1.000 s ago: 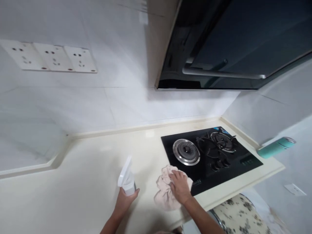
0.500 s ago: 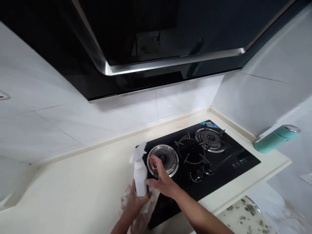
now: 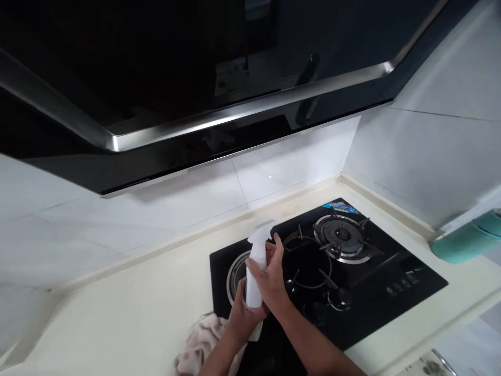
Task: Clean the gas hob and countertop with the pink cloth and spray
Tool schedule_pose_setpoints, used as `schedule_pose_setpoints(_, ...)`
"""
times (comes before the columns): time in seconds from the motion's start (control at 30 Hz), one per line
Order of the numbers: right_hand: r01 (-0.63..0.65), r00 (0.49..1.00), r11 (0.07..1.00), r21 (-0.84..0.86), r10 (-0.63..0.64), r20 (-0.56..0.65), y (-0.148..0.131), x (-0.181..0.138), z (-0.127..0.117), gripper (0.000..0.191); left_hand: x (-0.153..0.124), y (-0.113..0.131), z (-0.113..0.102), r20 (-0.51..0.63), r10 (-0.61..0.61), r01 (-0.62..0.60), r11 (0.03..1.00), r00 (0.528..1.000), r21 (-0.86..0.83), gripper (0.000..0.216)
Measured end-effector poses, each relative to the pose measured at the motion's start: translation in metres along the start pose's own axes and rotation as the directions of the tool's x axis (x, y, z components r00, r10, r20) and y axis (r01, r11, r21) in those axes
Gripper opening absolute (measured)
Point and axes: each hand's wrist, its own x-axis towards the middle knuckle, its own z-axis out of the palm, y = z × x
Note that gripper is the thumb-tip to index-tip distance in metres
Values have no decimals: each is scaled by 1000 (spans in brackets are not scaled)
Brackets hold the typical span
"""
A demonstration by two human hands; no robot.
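A white spray bottle (image 3: pixel 256 261) is held upright over the left side of the black gas hob (image 3: pixel 376 277). My left hand (image 3: pixel 240 318) grips its lower body from below. My right hand (image 3: pixel 270 279) wraps around the bottle's upper part, fingers reaching near the nozzle. A crumpled pinkish cloth (image 3: pixel 201 342) lies on the cream countertop (image 3: pixel 129 313) just left of my left wrist, with neither hand on it. The left burner ring (image 3: pixel 234 272) is partly hidden behind the bottle and hands.
A black range hood (image 3: pixel 176 89) hangs low overhead. The hob carries a loose pan support (image 3: pixel 309 261), a right burner (image 3: pixel 342 235) and knobs (image 3: pixel 338 297). A teal flask (image 3: pixel 465 243) sits on the ledge at right. White tiled walls enclose the corner.
My right hand left the cloth and closed on the spray bottle. Both hands carried the bottle right, over the hob. The view swung right and up toward the hood.
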Motion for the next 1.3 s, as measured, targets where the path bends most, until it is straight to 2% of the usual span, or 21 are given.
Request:
schedule_pose_setpoints(0.1, -64, 997, 997, -35, 65, 41, 5, 16, -2, 91, 13, -12, 7, -71, -32, 37, 997, 997, 67, 77)
schedule_pose_setpoints(0.2, -98, 992, 995, -34, 100, 70, 4, 33, -4, 79, 27, -10, 6, -70, -73, 82, 989, 995, 127, 76)
schedule_pose_setpoints(0.43, -139, 988, 987, 77, 134, 72, 2, 69, -11, 76, 50, 26, -12, 176, -178, 135, 963, 968, 232, 70)
schedule_pose_setpoints(0.53, -127, 992, 991, 39, 127, 9, 4, 76, -14, 67, 53, 36, -7, 213, -218, 163, 955, 953, 247, 61)
schedule_pose_setpoints(0.63, -120, 989, 992, 24, 121, -83, 4, 76, -17, 67, 53, 42, 2, 242, -242, 184, 954, 940, 237, 55)
schedule_pose_setpoints(0.73, -108, 989, 994, 5, 108, -106, 3, 76, -20, 67, 56, 48, 10, 287, -262, 199, 952, 921, 231, 55)
schedule_pose_setpoints(0.9, -71, 992, 998, -3, 70, -104, -1, 81, -24, 66, 61, 54, 15, 294, -252, 195, 958, 922, 210, 56)
schedule_pose_setpoints(1.13, -78, 995, 994, -79, 73, -61, -5, 90, -27, 51, 66, 58, 24, 278, -286, 247, 955, 917, 167, 58)
schedule_pose_setpoints(1.3, -88, 996, 996, -24, 88, -22, 2, 93, -23, 60, 64, 55, 23, 256, -318, 288, 946, 913, 148, 61)
